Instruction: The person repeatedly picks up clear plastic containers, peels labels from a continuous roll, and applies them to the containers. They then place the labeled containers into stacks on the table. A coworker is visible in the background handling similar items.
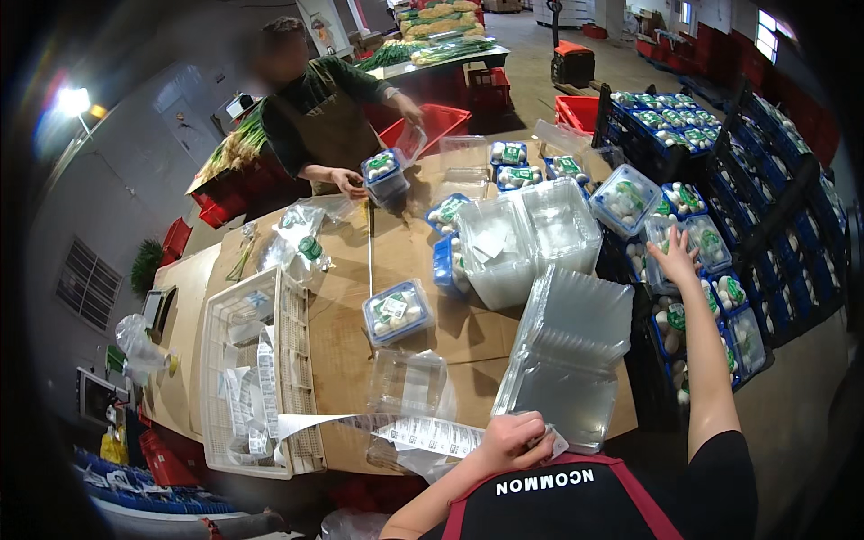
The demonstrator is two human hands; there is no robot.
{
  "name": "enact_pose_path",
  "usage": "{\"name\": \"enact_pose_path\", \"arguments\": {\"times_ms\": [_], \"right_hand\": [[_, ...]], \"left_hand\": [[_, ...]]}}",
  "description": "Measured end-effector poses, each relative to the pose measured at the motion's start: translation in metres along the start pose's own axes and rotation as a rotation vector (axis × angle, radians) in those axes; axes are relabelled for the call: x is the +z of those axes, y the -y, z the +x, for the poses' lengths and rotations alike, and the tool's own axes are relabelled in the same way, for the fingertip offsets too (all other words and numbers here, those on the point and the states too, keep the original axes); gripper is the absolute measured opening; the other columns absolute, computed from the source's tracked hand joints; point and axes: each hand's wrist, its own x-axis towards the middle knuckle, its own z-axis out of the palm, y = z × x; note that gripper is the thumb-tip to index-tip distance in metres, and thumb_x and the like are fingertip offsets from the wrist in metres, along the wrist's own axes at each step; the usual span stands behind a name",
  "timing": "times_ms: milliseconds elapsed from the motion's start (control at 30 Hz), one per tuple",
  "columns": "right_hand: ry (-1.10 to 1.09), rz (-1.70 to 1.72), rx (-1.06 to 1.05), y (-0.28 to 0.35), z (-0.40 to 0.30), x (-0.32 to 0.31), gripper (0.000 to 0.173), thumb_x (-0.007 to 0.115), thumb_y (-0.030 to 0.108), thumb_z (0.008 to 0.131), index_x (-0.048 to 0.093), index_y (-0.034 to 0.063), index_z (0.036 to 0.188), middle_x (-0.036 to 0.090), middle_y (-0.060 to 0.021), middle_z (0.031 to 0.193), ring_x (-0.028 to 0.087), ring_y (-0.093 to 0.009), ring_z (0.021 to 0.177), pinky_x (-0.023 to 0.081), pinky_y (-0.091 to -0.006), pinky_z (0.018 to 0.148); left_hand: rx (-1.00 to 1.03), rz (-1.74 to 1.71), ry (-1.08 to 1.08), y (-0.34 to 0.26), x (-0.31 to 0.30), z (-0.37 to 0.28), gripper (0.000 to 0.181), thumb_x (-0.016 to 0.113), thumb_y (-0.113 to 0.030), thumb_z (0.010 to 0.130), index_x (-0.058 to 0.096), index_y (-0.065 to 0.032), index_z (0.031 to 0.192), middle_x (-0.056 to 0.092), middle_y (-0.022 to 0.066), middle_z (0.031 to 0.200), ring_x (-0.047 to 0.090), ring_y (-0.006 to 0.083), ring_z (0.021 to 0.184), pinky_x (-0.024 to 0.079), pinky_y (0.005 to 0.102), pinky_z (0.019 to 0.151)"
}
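My left hand (516, 439) is closed on the end of a strip of printed labels (432, 432), close to my apron. The strip runs left over the rim of a white plastic crate (297, 378), where more of it lies coiled. My right hand (675, 256) reaches out with spread fingers over blue trays of white mushrooms at the right; whether it touches a tray cannot be told. A labelled mushroom tray (398, 312) sits mid-table. Nearer me lie a clear plastic lid (408, 381) and a pile of clear film bags (574, 351).
Stacks of clear plastic lids (499, 256) stand mid-table beside more mushroom trays. Across the table a co-worker (324, 121) holds a blue mushroom tray (383, 169) and clear packaging. Black crates of mushroom trays (796, 223) rise at the right. A red crate (439, 125) stands behind.
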Motion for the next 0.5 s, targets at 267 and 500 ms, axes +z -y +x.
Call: {"name": "enact_pose_path", "arguments": {"times_ms": [267,500], "right_hand": [[-0.191,-0.148,-0.206,-0.035,0.001,0.025,0.061,0.037,0.049,0.090,0.020,0.0255,0.144,0.016,-0.0109,0.150,0.020,-0.049,0.131,0.018,-0.0582,0.104],[-0.258,-0.082,-0.377,-0.059,-0.026,0.023,0.057,0.038,0.040,0.092,0.028,0.0152,0.141,0.022,-0.0148,0.147,0.023,-0.037,0.133,0.019,-0.0501,0.107]], "left_hand": [[-0.069,-0.009,-0.026,-0.006,0.002,-0.002,0.028,0.064,-0.007,0.076,0.041,-0.0019,0.062,0.042,0.0097,0.058,0.043,0.0239,0.044,0.033,0.0325,0.041],[-0.148,-0.061,-0.087,-0.024,-0.011,-0.015,0.026,0.064,-0.007,0.078,0.043,-0.0005,0.063,0.041,0.0097,0.058,0.041,0.0222,0.046,0.032,0.0304,0.044]]}}
